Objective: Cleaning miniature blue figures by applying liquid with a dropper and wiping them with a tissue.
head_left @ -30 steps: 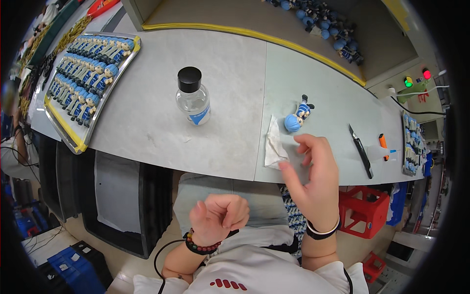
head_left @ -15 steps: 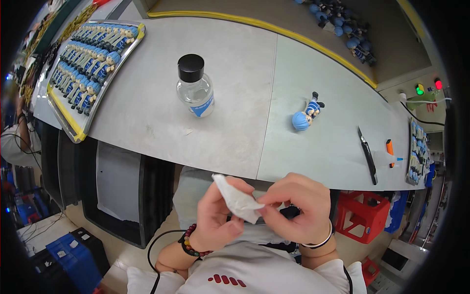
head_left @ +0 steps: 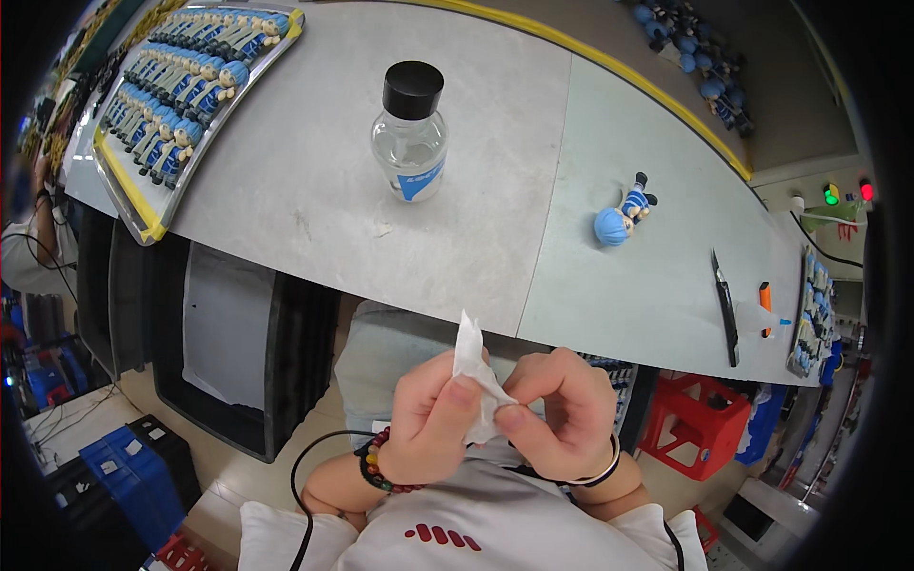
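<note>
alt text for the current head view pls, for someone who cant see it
A person's left hand and right hand hold a crumpled white tissue before a grey table. On it, a blue-topped figurine and a black knife lie right of an upright, black-capped clear bottle; a tray of similar figurines sits far left.

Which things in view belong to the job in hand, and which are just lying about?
Job in hand:
white tissue, held by left hand and right hand
perhaps the lone figurine, untouched

Apparently just lying about:
black-capped bottle
black-handled knife
figurine tray, far left
</note>
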`<act>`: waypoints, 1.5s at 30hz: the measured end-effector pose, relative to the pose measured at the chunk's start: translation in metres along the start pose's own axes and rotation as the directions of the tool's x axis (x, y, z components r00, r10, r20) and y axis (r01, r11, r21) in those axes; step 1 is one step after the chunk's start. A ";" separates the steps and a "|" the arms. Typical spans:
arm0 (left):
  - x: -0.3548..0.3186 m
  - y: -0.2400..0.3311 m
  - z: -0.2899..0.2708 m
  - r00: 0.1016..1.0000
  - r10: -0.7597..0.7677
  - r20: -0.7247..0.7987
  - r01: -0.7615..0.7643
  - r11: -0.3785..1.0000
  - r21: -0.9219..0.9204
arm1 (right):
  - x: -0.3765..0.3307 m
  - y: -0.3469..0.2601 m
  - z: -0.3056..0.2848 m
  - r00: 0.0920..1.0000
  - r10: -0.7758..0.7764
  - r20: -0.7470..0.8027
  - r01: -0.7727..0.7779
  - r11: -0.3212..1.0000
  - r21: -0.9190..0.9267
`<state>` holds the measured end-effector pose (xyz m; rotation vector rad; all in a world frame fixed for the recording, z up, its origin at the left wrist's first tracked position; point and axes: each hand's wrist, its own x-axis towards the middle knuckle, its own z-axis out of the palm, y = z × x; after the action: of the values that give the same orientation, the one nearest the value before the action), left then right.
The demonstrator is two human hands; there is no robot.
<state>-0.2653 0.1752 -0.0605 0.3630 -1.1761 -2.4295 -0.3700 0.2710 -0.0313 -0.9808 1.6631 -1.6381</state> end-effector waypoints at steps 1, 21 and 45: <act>0.002 0.003 0.002 1.000 -0.003 -0.011 0.004 0.996 0.094 | -0.001 0.000 0.000 0.997 0.079 0.009 -0.080 0.994 0.068; 0.008 0.013 -0.005 0.914 -0.032 0.404 -0.188 0.850 0.493 | 0.012 -0.006 -0.015 0.981 -0.029 0.194 0.071 0.974 -0.214; 0.007 0.008 -0.008 0.921 -0.070 0.382 -0.076 0.932 0.353 | 0.000 0.004 0.011 0.954 0.284 -0.097 -0.169 0.775 0.609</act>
<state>-0.2660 0.1617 -0.0593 -0.0297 -1.8056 -2.3379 -0.3614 0.2646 -0.0354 -0.3021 1.1727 -1.9411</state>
